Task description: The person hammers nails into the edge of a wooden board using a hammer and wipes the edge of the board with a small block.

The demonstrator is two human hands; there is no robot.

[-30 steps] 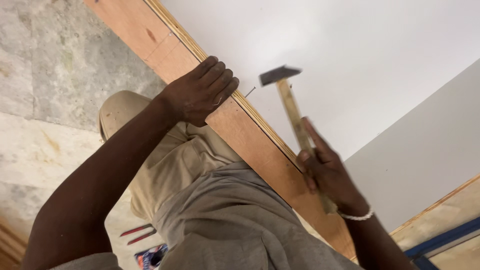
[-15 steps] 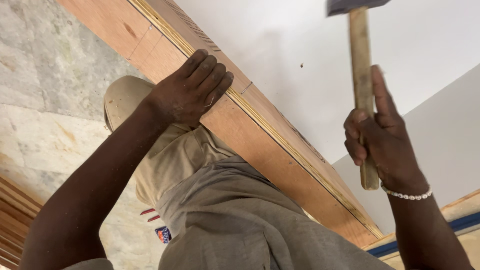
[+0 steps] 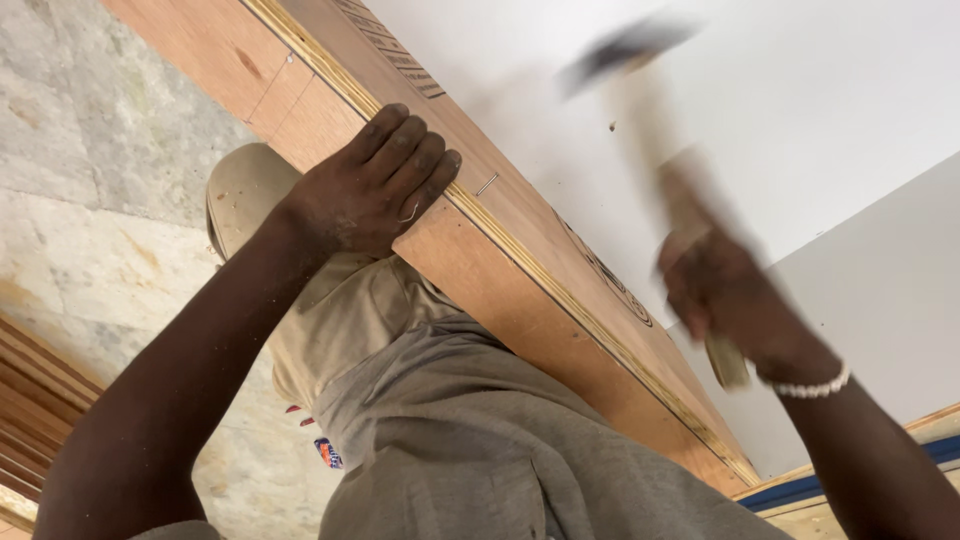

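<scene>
Hammer (image 3: 640, 110) motion-blurred, wooden-handled

Hammer (image 3: 640, 120) is up over the white panel (image 3: 760, 110), blurred, its dark head at the top and its pale wooden handle slanting down into the right hand (image 3: 730, 300), which is wrapped round the lower end. A small nail (image 3: 487, 184) stands tilted in the plywood board (image 3: 540, 250), just beside the left hand's (image 3: 365, 190) fingertips. That hand lies flat over the board's layered edge, fingers on the reddish-brown face. The board runs diagonally, edge-on.
</scene>
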